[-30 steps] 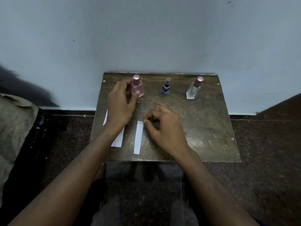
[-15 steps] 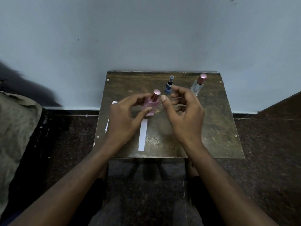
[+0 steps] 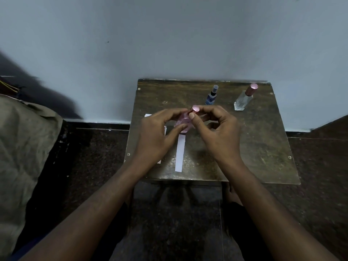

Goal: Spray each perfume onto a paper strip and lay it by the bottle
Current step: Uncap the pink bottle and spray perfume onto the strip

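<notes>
The left hand [image 3: 153,137] holds the pink perfume bottle [image 3: 183,122] up over the small table [image 3: 263,147], and the right hand [image 3: 219,131] pinches its cap [image 3: 195,109]. No spraying looks done yet. A paper strip [image 3: 179,153] lies near; the blue bottle [image 3: 211,96] and clear bottle [image 3: 243,98] wait far back.

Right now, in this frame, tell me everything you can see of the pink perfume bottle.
The pink bottle is small, of translucent pink glass as it looks, with a shiny pink cap still on. It is lifted above the table, tilted with the cap leaning right and away. The left hand holds its body, thumb on the front; the right hand pinches the cap between thumb and fingers. Much of the body is hidden behind the hands.
</notes>
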`<state>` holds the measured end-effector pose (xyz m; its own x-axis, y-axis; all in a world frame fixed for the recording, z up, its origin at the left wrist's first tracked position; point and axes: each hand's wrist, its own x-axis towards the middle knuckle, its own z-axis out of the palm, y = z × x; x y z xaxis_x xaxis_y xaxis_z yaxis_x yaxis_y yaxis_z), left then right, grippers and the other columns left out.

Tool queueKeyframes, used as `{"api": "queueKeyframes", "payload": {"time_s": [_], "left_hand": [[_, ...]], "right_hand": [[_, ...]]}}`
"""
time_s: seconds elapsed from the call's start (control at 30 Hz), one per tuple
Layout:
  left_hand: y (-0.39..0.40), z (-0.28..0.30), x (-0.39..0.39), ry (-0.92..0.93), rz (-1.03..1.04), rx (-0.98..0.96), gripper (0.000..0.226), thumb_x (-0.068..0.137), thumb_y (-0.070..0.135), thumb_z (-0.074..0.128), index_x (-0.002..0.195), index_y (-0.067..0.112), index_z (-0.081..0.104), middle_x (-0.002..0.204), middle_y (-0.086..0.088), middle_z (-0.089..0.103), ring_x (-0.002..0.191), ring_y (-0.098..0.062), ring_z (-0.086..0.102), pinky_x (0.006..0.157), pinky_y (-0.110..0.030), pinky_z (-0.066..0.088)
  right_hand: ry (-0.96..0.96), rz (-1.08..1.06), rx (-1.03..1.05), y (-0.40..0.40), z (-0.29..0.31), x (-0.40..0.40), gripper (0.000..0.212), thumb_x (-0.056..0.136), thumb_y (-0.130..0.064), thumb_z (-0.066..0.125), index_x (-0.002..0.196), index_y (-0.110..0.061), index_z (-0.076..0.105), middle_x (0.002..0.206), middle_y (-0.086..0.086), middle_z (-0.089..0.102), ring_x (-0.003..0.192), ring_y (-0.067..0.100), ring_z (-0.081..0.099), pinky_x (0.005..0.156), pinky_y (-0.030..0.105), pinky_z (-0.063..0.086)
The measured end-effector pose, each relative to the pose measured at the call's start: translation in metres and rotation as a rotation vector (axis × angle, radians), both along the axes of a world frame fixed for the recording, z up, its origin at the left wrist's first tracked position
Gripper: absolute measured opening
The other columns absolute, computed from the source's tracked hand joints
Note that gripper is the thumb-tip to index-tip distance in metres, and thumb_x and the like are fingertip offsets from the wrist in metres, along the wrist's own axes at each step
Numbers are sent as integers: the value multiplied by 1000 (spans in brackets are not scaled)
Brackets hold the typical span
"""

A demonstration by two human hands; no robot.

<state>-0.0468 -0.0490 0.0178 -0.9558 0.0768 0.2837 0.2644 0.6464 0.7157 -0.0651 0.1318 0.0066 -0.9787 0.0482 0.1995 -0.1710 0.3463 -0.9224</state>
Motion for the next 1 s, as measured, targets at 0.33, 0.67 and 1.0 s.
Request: {"api": "queueKeyframes", "payload": {"time_s": [0.33, 0.67, 1.0], "left_hand": [[-1, -3, -3, 0, 50, 124, 38, 94, 18, 83, 131, 17, 75, 121, 7, 78, 112, -2, 72, 100, -21, 56], [-1, -7, -6, -12, 121, 181, 38, 93, 17, 84, 131, 19, 76, 122, 10, 78, 113, 1, 72, 101, -22, 57], [7, 4, -5, -62, 110, 197, 41, 95, 19, 83, 135, 20, 74, 122, 10, 77, 113, 4, 70, 98, -9, 50]], "right_hand": [[125, -65, -144, 9, 9, 0, 21, 98, -30, 78, 111, -15, 72, 107, -2, 76, 100, 22, 74, 79, 39, 62], [-104, -144, 316, 48, -7, -12, 10, 91, -24, 84, 97, -26, 75, 84, -17, 69, 76, -9, 63, 66, 5, 48], [-227, -116, 481, 44, -12, -14, 26, 86, -15, 82, 75, -32, 64, 65, -13, 63, 70, -17, 59, 60, 0, 41]]}}
